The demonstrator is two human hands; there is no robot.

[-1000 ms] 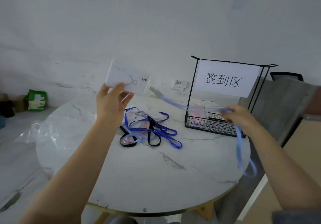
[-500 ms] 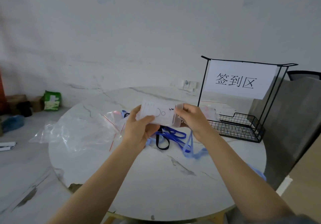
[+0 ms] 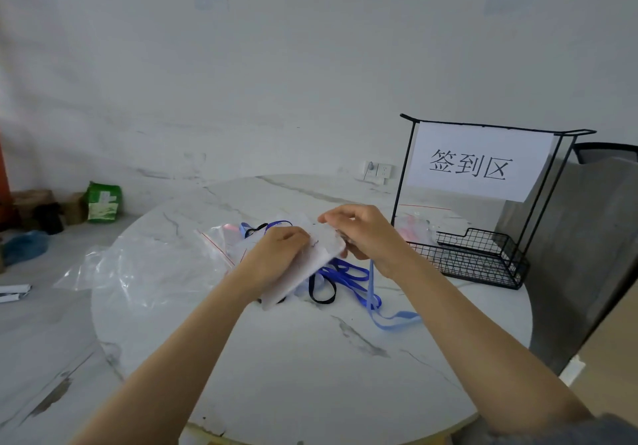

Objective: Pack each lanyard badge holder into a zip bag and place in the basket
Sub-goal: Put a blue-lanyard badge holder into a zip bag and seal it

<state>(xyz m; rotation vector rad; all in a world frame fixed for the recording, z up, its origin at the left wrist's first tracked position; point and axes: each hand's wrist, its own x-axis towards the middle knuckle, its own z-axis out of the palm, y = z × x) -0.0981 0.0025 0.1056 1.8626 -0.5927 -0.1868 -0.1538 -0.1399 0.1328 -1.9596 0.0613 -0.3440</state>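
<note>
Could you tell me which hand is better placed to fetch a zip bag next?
Probably the left hand: the zip bags lie on its side; the right hand holds the badge holder nearer the basket.

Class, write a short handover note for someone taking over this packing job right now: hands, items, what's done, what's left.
Left hand: grips the badge holder over the table.
Right hand: pinches its top edge; the light blue lanyard trails to the table.
Zip bags lie left of the hands; more lanyards beneath.
Done: basket holds what look like packed bags.
Left: bag this holder, then the pile.
</note>
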